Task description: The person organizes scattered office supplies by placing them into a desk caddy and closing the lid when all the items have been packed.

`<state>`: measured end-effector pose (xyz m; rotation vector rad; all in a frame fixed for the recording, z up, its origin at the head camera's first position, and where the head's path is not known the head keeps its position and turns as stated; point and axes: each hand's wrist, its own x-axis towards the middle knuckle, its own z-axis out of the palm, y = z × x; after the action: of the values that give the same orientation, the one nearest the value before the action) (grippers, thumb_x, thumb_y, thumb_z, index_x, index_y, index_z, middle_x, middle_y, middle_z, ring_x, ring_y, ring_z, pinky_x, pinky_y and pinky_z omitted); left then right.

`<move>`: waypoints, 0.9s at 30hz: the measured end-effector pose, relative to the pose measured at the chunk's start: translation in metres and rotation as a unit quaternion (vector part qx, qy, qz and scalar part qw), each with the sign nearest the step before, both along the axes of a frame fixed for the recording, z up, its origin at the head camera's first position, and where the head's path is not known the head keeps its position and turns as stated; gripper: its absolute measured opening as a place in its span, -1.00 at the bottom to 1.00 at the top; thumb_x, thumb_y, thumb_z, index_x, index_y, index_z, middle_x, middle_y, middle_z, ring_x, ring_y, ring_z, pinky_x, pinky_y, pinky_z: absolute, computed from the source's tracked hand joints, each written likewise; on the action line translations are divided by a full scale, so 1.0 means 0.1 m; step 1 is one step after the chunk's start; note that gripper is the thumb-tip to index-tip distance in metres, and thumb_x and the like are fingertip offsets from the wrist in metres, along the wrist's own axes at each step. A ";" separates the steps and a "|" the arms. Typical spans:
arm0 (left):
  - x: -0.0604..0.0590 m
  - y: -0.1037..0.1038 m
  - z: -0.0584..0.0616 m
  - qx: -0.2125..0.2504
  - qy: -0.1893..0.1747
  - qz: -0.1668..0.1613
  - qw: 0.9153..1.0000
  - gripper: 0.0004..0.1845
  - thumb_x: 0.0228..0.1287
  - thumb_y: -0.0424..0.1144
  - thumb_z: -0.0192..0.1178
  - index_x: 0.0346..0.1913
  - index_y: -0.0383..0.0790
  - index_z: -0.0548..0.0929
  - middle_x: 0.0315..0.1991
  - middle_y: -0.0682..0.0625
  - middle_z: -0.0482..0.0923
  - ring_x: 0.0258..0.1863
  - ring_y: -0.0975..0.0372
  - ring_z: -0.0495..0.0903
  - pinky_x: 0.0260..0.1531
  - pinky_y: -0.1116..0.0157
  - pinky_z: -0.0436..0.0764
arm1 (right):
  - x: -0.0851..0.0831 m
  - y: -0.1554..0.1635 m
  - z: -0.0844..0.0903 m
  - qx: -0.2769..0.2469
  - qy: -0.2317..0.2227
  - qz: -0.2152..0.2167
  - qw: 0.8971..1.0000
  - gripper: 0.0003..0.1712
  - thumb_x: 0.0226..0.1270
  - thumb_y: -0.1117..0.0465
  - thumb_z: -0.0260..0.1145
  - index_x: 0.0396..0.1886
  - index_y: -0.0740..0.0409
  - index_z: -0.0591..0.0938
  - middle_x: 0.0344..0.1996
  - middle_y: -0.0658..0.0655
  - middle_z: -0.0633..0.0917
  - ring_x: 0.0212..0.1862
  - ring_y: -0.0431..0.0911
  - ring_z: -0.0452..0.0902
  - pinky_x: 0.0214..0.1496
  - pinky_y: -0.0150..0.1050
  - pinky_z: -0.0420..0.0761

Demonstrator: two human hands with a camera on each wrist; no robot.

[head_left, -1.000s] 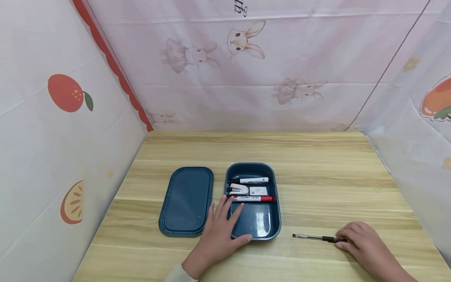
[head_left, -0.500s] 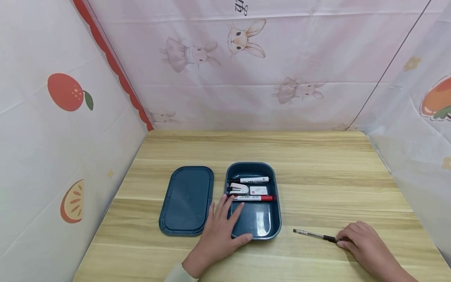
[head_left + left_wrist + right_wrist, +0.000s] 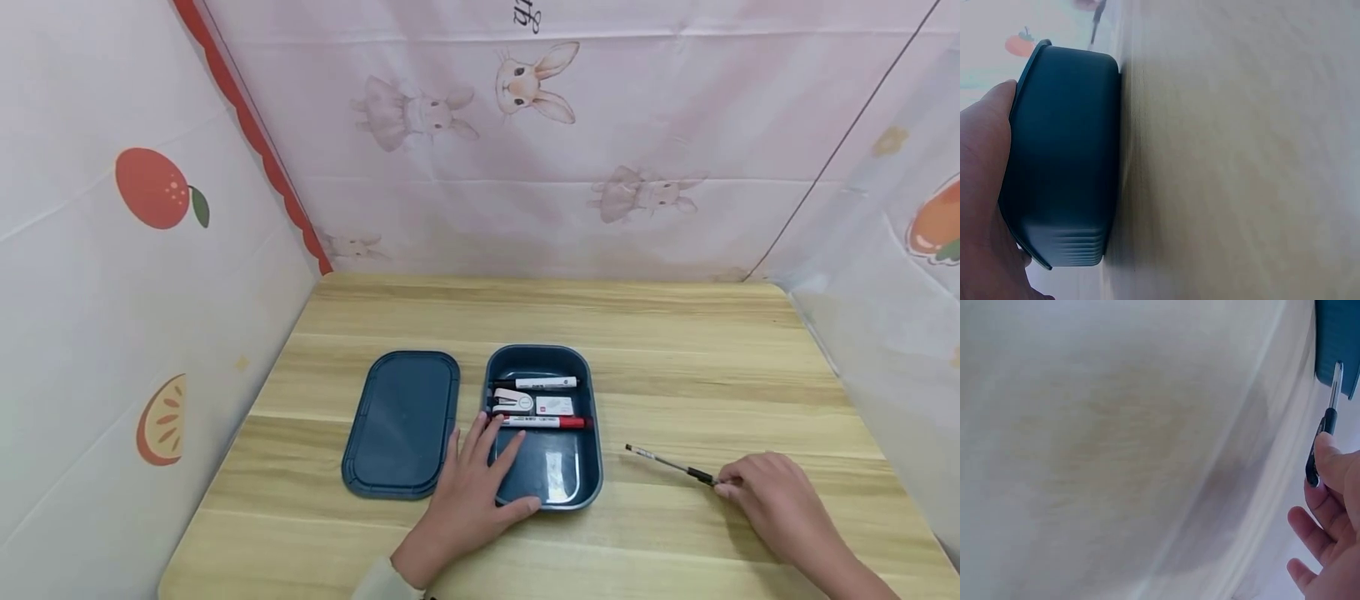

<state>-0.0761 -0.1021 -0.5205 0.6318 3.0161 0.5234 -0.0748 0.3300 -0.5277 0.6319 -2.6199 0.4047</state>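
Observation:
My right hand (image 3: pixel 780 508) pinches a clear-barrelled pen (image 3: pixel 667 462) with a black grip by its capped end. The pen points left, lifted off the table, as the right wrist view also shows. My left hand (image 3: pixel 472 492) rests on the near left rim of a dark blue box (image 3: pixel 596 467), fingers spread and thumb along the front rim. Inside the box lie a black-and-white marker (image 3: pixel 546 383), a small white stapler (image 3: pixel 514 402), a small white box (image 3: pixel 555 406) and a red-and-white marker (image 3: pixel 551 422). The left wrist view shows the box's outer wall (image 3: pixel 1063 137).
A dark blue lid (image 3: pixel 401 425) lies flat on the wooden table (image 3: pixel 675 333), left of the box. Printed cloth walls (image 3: pixel 450 208) stand at the back and both sides of the table.
My right hand has raised the pen from the table and moved slightly away from me, with the pen's free end tilting up. My left hand keeps its place on the box.

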 end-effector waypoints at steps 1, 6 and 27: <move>0.00 0.00 0.00 -0.003 0.002 0.000 1.000 -0.10 0.27 0.55 -0.07 0.59 0.28 0.12 0.65 0.03 -0.11 0.65 0.05 -0.32 0.47 -0.33 -0.10 | -0.02 -0.02 0.01 0.000 0.001 -0.002 1.000 -0.66 -0.21 0.27 0.62 -0.41 -0.15 0.69 -0.44 -0.26 0.65 -0.28 -0.15 0.55 0.04 -0.20 0.35; 0.00 -0.01 -0.01 -0.014 0.006 -0.002 1.000 -0.11 0.27 0.56 -0.11 0.60 0.32 0.06 0.65 0.04 -0.13 0.65 0.05 -0.32 0.47 -0.32 -0.09 | -0.15 -0.16 0.09 -0.004 -0.003 -0.016 1.000 -0.69 -0.18 0.27 0.62 -0.41 -0.07 0.70 -0.45 -0.18 0.67 -0.29 -0.11 0.55 0.01 -0.11 0.37; 0.00 -0.01 0.00 -0.011 0.001 0.001 1.000 -0.10 0.27 0.56 -0.09 0.60 0.30 0.09 0.65 0.02 -0.12 0.65 0.06 -0.32 0.48 -0.32 -0.11 | -0.60 -0.90 0.52 -0.016 0.016 0.054 0.998 -0.81 0.05 0.24 0.55 -0.41 0.02 0.65 -0.45 -0.08 0.64 -0.22 -0.02 0.50 0.27 0.16 0.29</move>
<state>-0.0761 -0.1030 -0.5202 0.6285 3.0202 0.4907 -0.1346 0.2402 -0.4759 0.7661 -2.5509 0.4632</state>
